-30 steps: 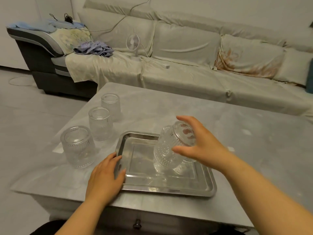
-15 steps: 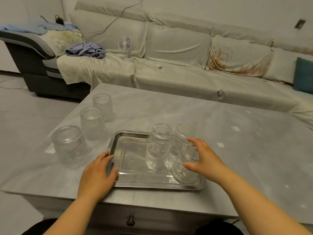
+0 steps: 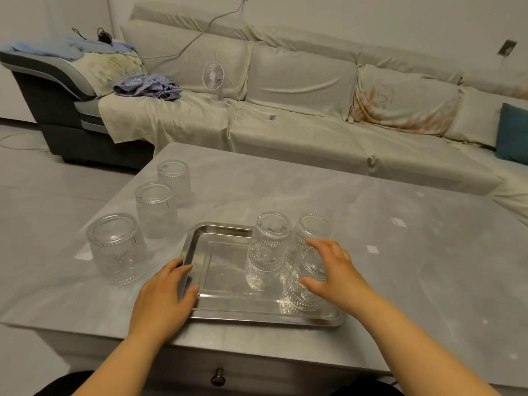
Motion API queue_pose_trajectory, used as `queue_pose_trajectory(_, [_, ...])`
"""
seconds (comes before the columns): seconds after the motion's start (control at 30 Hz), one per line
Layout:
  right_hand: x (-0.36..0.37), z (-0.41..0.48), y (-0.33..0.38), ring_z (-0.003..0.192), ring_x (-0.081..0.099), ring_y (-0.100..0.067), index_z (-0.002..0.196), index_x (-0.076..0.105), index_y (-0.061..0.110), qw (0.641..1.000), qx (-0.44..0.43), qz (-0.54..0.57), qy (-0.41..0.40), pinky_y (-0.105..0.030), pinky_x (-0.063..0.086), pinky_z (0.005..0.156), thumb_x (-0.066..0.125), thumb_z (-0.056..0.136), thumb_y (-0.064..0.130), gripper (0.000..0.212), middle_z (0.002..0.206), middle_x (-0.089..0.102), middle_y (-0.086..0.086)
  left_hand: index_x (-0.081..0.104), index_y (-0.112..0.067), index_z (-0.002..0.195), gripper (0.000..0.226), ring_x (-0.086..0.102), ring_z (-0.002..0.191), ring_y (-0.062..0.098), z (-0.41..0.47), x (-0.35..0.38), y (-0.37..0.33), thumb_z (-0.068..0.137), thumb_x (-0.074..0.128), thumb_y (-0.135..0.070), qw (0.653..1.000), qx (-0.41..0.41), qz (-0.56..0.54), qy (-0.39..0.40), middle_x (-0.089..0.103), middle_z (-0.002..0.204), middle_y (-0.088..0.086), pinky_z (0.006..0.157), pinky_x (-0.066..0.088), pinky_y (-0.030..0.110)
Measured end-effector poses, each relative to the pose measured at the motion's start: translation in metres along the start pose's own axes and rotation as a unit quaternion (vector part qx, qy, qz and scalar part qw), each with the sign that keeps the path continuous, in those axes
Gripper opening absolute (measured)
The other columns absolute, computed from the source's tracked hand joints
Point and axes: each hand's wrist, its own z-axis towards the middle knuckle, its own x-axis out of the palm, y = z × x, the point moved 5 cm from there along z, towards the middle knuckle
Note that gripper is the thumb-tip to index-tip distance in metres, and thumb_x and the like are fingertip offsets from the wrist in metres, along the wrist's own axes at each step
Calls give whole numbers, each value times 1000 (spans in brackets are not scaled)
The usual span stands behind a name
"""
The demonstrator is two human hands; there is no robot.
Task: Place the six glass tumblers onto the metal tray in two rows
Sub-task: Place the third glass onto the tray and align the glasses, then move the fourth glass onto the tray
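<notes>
Ribbed, embossed glass defines the six tumblers, all standing mouth-down with thick circular bases uppermost. Three are on the metal tray (image 3: 220,258), a shallow rectangular stainless pan with rounded corners, a rolled rim and a mirror-like floor, resting on the pale grey, marble-patterned desk (image 3: 371,224).

Your left hand (image 3: 163,298) lies flat with fingers spread over the tray's near-left corner, pressing the rim rather than gripping anything. Your right hand (image 3: 334,272) is open and curved around the near tumbler (image 3: 300,292), at the tray's near-right end; thumb and fingers stand just beside its fluted wall, and you cannot tell whether they touch the glass. Just beyond your right fingertips stands the far-right tumbler (image 3: 311,232), and to its left, between your two hands, the middle tumbler (image 3: 267,250), whose lower band carries round medallion relief.

Off the tray, beyond and to the left of your left hand, the remaining three form a receding line on the desk: the nearest loose tumbler (image 3: 115,248), squat and wide in this view, then the second loose tumbler (image 3: 154,210), then the farthest loose tumbler (image 3: 173,181). All share vertical ribbing and frosted-looking walls.
</notes>
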Motion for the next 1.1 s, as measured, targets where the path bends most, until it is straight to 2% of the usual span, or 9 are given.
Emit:
queue_pose_trajectory(0.23, [-11,-2,14,133,20,-23,135,27,24,999,-3,-27,-29,-33,23,109,64,75,36,71,147,24,-4,53,-14,120,36,44,123,26,-10,-8,8,84,55,-20,999,1,-46,-20,49,135,7,103,36,43])
queue_pose_trajectory(0.33, [-18,4,33,133,20,-24,134,30,23,996,-24,-48,-72,-34,21,110,63,76,36,68,146,26,-4,60,-9,111,29,49,117,30,-19,-22,22,82,58,-12,996,-10,-49,-68,57,125,12,99,37,44])
queue_pose_trajectory(0.43, [-11,15,65,134,18,-22,133,32,23,995,-61,-33,-78,-34,19,111,63,77,35,65,146,28,-3,63,-2,102,23,53,109,41,-25,-47,44,80,60,-5,988,-39,-25,-145,62,115,21,96,39,55])
queue_pose_trajectory(0.53, [12,29,104,134,18,-20,133,31,22,992,-115,-24,-48,-34,18,111,62,77,34,65,146,28,-3,63,4,98,33,55,103,50,-24,-68,73,74,52,-15,980,-82,22,-178,62,109,29,92,38,61])
queue_pose_trajectory(0.63, [43,44,147,133,19,-22,135,28,20,986,-164,-23,4,-36,19,112,61,78,33,67,146,27,-5,59,5,106,41,50,113,46,-22,-78,101,78,49,-23,976,-136,59,-157,58,119,28,101,30,56])
queue_pose_trajectory(0.77, [82,64,200,132,22,-29,136,26,19,977,-201,3,72,-38,24,109,64,76,33,72,145,28,-9,58,0,110,51,46,121,39,-17,-76,113,75,40,-32,975,-134,103,-143,56,126,22,103,25,50])
queue_pose_trajectory(0.9, [108,81,240,132,25,-30,136,24,21,971,-215,37,100,-42,28,108,67,73,36,78,146,27,-8,59,-1,109,70,47,121,37,-15,-76,113,68,22,-45,974,-123,117,-152,57,125,21,103,26,51])
queue_pose_trajectory(1.1, [139,91,261,128,35,-30,137,23,20,967,-218,42,122,-42,36,103,66,74,31,77,144,27,-9,56,-4,114,53,42,125,35,-14,-73,119,73,37,-32,973,-135,115,-148,54,129,19,108,21,48])
